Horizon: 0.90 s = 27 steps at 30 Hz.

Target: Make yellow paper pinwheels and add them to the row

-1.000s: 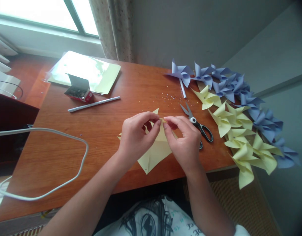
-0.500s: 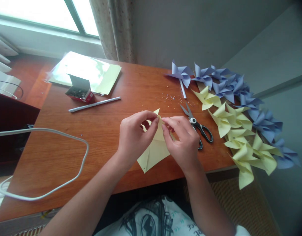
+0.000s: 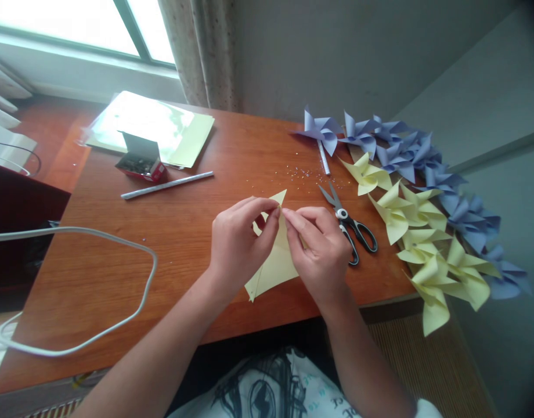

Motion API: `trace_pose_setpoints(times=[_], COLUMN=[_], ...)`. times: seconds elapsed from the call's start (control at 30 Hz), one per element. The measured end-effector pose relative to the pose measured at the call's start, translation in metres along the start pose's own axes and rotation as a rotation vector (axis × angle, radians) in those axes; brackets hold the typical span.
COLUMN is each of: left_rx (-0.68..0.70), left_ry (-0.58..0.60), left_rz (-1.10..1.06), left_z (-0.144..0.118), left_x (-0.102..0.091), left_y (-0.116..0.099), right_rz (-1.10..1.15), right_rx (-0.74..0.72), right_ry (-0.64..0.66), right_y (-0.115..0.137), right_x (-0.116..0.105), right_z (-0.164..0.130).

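Our left hand [image 3: 238, 244] and right hand [image 3: 321, 249] pinch the yellow paper [image 3: 273, 264] at the table [image 3: 119, 278] edge, fingertips closed, hiding its centre. Scissors [image 3: 352, 223] lie just right; finished pinwheels [image 3: 424, 232] beyond.

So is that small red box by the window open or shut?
Open. The small red box has its white lid flap standing upright, and dark contents show inside; what they are cannot be told.

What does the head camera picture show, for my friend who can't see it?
Two hands, the left hand and right hand, pinch a pale yellow paper sheet over a wooden table. Scissors lie beside the right hand, with yellow pinwheels and blue pinwheels piled beyond.
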<state>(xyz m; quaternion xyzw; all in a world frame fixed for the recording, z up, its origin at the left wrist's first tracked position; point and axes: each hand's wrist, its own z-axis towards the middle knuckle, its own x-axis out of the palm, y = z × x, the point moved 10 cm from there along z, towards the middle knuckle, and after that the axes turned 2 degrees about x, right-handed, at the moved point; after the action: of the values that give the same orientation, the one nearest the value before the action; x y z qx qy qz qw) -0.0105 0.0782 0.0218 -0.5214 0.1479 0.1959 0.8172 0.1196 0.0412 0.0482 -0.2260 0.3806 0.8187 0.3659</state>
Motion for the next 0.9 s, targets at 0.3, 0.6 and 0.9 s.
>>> trace_pose_setpoints(times=[0.3, 0.6, 0.9], left_rx=[0.003, -0.030, 0.017], left_ry=[0.010, 0.024, 0.077], left_rz=[-0.047, -0.109, -0.115], left_z=[0.001, 0.002, 0.002], left_x=[0.001, 0.002, 0.006], left_y=[-0.003, 0.002, -0.008], right_rz=[0.024, 0.157, 0.477], right_rx=[0.032, 0.128, 0.387], right_ry=[0.016, 0.099, 0.243], right_y=[-0.001, -0.005, -0.037], right_x=[-0.001, -0.002, 0.007], right_z=[0.003, 0.009, 0.011])
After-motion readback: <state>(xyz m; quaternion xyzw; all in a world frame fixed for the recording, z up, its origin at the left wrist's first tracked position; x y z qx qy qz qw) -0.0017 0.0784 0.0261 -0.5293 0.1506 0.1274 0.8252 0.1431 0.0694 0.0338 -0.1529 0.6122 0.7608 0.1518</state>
